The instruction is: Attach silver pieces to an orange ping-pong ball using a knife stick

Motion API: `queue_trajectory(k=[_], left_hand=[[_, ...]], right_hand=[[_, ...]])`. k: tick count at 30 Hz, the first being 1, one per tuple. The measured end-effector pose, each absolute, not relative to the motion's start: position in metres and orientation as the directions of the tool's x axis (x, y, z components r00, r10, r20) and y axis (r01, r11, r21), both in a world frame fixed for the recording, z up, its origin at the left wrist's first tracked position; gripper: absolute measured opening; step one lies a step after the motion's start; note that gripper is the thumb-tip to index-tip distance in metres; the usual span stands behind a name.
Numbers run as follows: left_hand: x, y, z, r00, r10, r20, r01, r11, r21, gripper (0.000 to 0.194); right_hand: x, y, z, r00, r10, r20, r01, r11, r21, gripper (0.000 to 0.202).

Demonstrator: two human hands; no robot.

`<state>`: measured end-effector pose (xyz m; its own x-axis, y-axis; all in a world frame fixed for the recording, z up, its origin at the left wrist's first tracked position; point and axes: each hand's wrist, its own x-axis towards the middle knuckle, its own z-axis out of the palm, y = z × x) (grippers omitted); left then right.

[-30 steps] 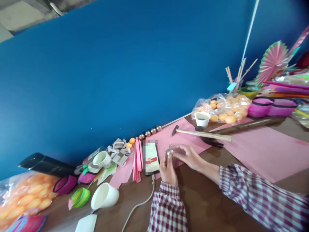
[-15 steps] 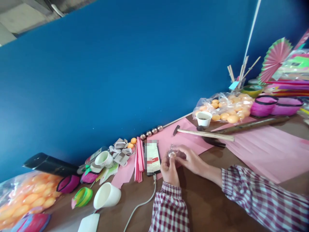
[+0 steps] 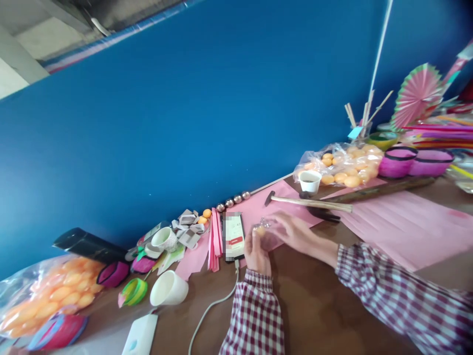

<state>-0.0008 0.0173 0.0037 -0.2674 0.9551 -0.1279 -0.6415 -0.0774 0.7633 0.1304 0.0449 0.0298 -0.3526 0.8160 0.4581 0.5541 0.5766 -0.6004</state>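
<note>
My left hand (image 3: 258, 254) is closed round a small pale, shiny ball (image 3: 260, 230), held up just above the pink paper (image 3: 291, 203); blur hides its surface detail. Beside it, my right hand (image 3: 293, 234) has its fingers stretched out and apart, with the tips close to some small shiny bits (image 3: 265, 222). Whether the fingertips touch those bits I cannot tell. A phone (image 3: 234, 236) with a lit screen lies left of my left hand, plugged into a white cable (image 3: 218, 300). Several shiny metallic balls (image 3: 238, 199) sit in a row along the wall.
A hammer (image 3: 310, 201) lies behind my right hand, near a small white cup (image 3: 309, 181) and a bag of orange balls (image 3: 347, 165). Folded pink strips (image 3: 215, 240), a tipped white cup (image 3: 169, 288) and a green tape roll (image 3: 133, 292) are to the left. A blue wall bounds the back.
My right hand's fingers have spread and drawn slightly away from the ball, which looks paler now. My left hand still holds it. The view has shifted a little.
</note>
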Motion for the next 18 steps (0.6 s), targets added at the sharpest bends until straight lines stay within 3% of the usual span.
queue_trajectory(k=[1,4,6,8,14,18], left_hand=[[-0.002,0.017,0.004,-0.282,0.949,-0.144,-0.641,-0.075,0.764,0.034],[-0.004,0.017,0.005,-0.301,0.939,-0.166,-0.646,-0.073,0.760,0.030],[-0.005,0.017,0.004,-0.305,0.937,-0.171,-0.669,-0.083,0.738,0.025],[-0.006,0.017,0.004,-0.294,0.940,-0.171,-0.695,-0.088,0.714,0.022],[-0.009,0.017,0.004,-0.259,0.953,-0.159,-0.725,-0.083,0.683,0.023],[-0.009,0.016,0.006,-0.238,0.957,-0.167,-0.737,-0.066,0.673,0.026]], right_hand=[[0.140,0.046,0.035,-0.332,0.806,0.491,0.663,0.569,-0.486,0.031],[0.171,0.049,0.044,-0.196,0.859,0.472,0.933,0.312,-0.179,0.031],[0.187,0.048,0.043,-0.146,0.896,0.419,0.984,0.174,-0.030,0.028],[0.196,0.048,0.039,-0.148,0.911,0.385,0.989,0.136,0.059,0.028],[0.193,0.044,0.041,-0.162,0.888,0.430,0.987,0.143,0.077,0.024],[0.188,0.033,0.047,-0.166,0.840,0.517,0.971,0.231,-0.065,0.030]])
